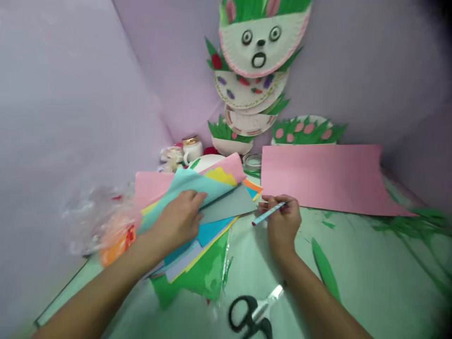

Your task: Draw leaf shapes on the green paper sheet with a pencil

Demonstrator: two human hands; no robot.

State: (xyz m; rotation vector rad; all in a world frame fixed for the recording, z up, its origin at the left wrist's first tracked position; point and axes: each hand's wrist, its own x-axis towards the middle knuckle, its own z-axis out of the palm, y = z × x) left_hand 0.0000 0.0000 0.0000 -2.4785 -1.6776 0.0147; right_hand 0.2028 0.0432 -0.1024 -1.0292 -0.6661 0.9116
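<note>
My left hand (181, 216) is closed on the light blue sheet (212, 186), which is lifted and folded over a stack of coloured papers. Under it, a grey-blue sheet (231, 205) stretches to the right, and a blue sheet (212, 231) lies lower in the stack. In my right hand (284, 221) is a slim light blue pen (267, 214), its dark red end pointing down to the left. The fingertips of my right hand are near the right tip of the grey-blue sheet; whether they touch it is unclear.
Black-handled scissors (251, 316) lie at the front. A large pink sheet (318, 179) is at the back right, green strips (420, 226) beyond it. Clear plastic (92, 221) sits left. Decorated paper plates (263, 44) hang on the wall; a white mug (192, 149) stands behind the stack.
</note>
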